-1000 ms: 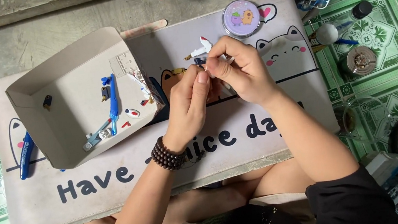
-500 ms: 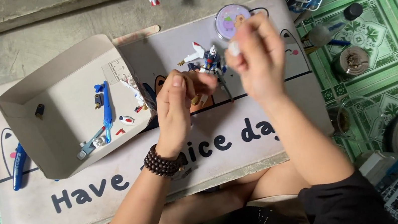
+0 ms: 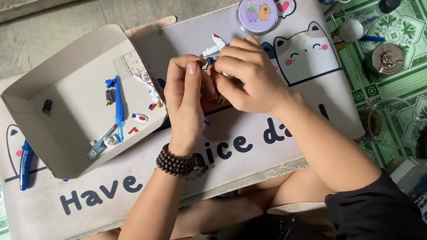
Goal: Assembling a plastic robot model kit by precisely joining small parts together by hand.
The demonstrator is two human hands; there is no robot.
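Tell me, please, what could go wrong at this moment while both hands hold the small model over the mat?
1. The left hand and right hand cover most of the small white model; a thin part might snap or drop.
2. The open cardboard box with loose small parts sits close to the left hand; a nudge could scatter them.
3. The blue tool lies near the mat's left edge and may slide off.

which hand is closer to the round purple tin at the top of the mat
Right. The right hand lies just below the round purple tin, not touching it. The left hand is farther off, lower and to the left, beside the cardboard box.
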